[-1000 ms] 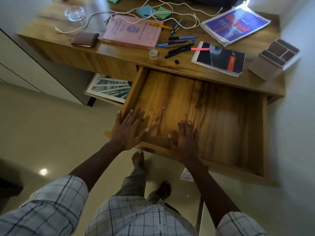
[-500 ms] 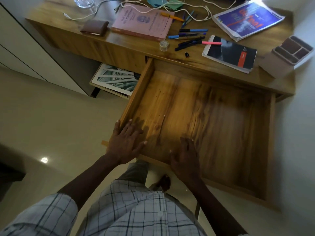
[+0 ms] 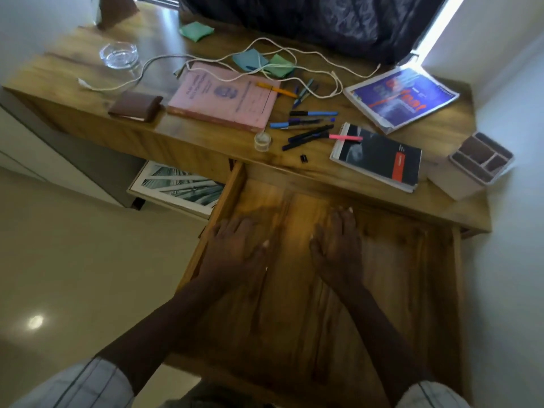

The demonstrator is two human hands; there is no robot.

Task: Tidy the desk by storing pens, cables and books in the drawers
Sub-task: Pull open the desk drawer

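A wide wooden drawer is pulled out under the desk, with nothing lying in it. My left hand and my right hand hover over its floor, fingers spread, holding nothing. On the desk top lie a pink book, a dark notebook with a pink pen on its corner, a blue magazine, several pens and a white cable.
A brown wallet, a glass ashtray, a small clear jar, green and blue cloths and a divided pen holder also sit on the desk. A framed picture leans under it. A dark curtain hangs behind.
Both hands left the drawer's front edge and moved forward over its floor. The view tilted up, showing more of the desk and the curtain.
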